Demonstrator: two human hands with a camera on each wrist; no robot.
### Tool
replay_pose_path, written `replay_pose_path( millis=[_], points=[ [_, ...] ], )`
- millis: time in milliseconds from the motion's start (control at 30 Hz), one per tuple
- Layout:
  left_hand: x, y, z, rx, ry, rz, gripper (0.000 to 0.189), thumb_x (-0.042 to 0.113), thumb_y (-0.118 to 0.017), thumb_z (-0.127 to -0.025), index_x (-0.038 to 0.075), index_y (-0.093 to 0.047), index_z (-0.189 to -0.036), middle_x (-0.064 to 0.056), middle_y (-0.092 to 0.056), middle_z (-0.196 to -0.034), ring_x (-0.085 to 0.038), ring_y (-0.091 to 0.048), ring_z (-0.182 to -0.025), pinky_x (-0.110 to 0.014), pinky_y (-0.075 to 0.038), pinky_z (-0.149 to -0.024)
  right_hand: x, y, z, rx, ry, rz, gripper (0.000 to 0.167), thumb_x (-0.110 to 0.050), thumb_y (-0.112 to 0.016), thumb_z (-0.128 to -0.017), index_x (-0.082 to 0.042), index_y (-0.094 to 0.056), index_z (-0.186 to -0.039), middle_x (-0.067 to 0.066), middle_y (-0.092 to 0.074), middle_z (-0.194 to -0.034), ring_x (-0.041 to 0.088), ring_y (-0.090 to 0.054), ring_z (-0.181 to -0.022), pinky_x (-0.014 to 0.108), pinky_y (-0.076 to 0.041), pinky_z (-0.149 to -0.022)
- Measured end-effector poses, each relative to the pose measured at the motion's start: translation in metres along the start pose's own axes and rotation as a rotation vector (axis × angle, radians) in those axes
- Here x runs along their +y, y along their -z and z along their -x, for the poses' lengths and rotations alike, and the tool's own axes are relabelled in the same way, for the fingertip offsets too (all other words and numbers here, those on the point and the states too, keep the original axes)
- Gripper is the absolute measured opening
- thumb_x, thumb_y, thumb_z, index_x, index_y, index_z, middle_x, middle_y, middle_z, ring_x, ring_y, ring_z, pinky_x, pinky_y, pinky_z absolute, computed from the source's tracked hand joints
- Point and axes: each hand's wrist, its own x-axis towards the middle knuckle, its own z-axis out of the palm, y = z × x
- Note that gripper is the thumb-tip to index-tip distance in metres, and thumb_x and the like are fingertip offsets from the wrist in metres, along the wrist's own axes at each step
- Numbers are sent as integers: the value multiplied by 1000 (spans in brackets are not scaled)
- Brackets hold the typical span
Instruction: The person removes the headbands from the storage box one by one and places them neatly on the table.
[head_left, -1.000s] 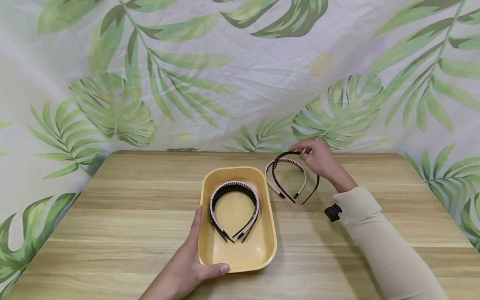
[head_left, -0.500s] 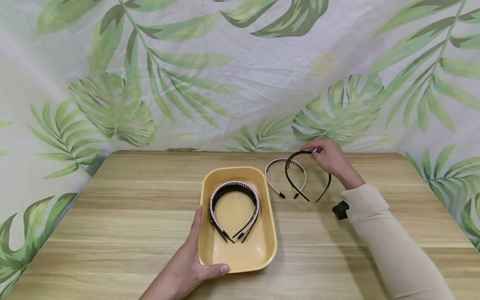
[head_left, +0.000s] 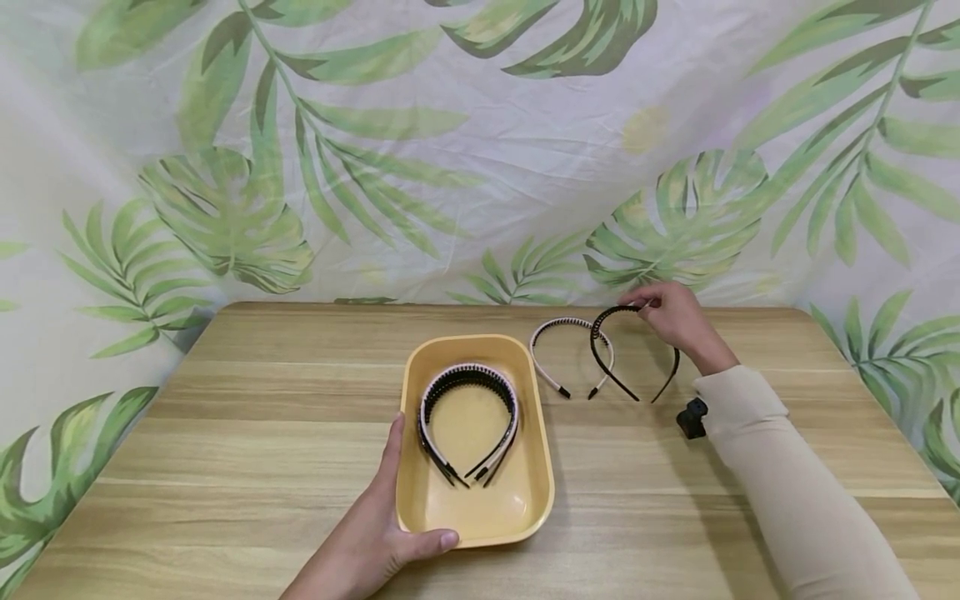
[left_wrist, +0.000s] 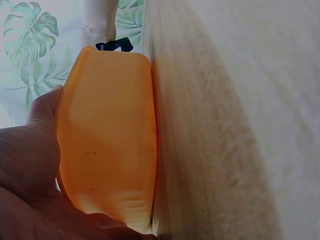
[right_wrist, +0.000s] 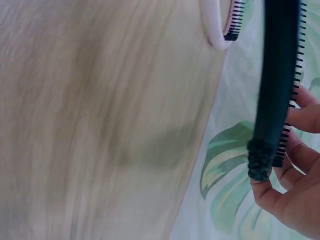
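Note:
A yellow plastic bin [head_left: 531, 515] stands on the table with several black and pale pink headbands [head_left: 514, 396] lying nested in it. My left hand [head_left: 371, 521] rests against its near left corner, fingertip at the left side and thumb along the near edge. In the left wrist view that hand [left_wrist: 25, 165] touches the bin's orange-looking outer wall [left_wrist: 107, 125]. To the right, my right hand [head_left: 675, 317] pinches a black headband [head_left: 602, 354] by its top, its two ends pointing toward me. In the right wrist view the fingers [right_wrist: 267, 197] hold this toothed band [right_wrist: 280, 75].
A pale pink headband [head_left: 542, 367] with black teeth lies on the wooden table [head_left: 262, 417], right of the bin. In the head view the held band overlaps its right part. A leaf-patterned cloth [head_left: 480, 150] hangs behind the table's far edge.
My right hand has moved right with the black headband, which overlaps less of the pale pink one. The left hand and the bin have stayed in place.

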Motion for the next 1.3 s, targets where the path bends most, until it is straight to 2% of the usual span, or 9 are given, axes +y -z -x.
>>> replay_pose_path(
  millis=[267,467,667,833,1067,1200,1300],
  points=[
    [0,-1,0,-7,9,18,148,43,-96,-71,24,13,-169,-10,-6,-177,-31,-29,-155,-20,-24,-120,12,5,-2,-7,-32,11,38,10,-48,-96,3,-75,-123,31,-67,-127,36,-59,-107,38,-44,-81],
    [-1,-1,0,-13,4,63,147,39,-97,-71,26,13,-168,-8,-5,-178,-31,-28,-156,-12,-23,-116,22,8,-2,-27,-66,42,43,10,-43,-97,1,-75,-125,29,-65,-126,35,-56,-99,39,-41,-74],
    [0,-1,0,-12,35,33,147,42,-96,-72,29,15,-168,-8,-4,-178,-30,-28,-156,-28,-26,-122,30,9,-2,-32,-84,49,43,8,-42,-98,1,-75,-125,29,-64,-127,39,-58,-108,42,-43,-80],
    [-1,-1,0,-9,13,47,147,40,-96,-72,26,14,-168,-8,-4,-178,-30,-27,-156,-20,-24,-120,35,9,-3,-27,-88,41,44,10,-42,-96,1,-75,-123,29,-66,-122,39,-59,-108,39,-45,-81],
    [1,0,0,-11,47,33,148,41,-96,-72,29,16,-167,-9,-3,-178,-30,-26,-156,-40,-24,-125,36,10,-4,-40,-102,39,45,10,-41,-95,2,-75,-124,30,-65,-123,41,-60,-110,38,-45,-78],
    [2,0,0,-8,47,34,148,40,-96,-71,28,15,-168,-9,-3,-177,-30,-26,-156,-40,-24,-125,36,11,-5,-56,-120,40,45,11,-41,-96,1,-74,-126,30,-64,-125,41,-59,-111,39,-44,-77],
    [2,-1,0,-5,48,37,148,40,-97,-71,28,14,-168,-8,-4,-178,-30,-27,-156,-34,-24,-124,36,11,-5,-65,-131,40,46,11,-41,-97,0,-74,-126,30,-63,-126,41,-59,-112,39,-43,-77]
  ],
)
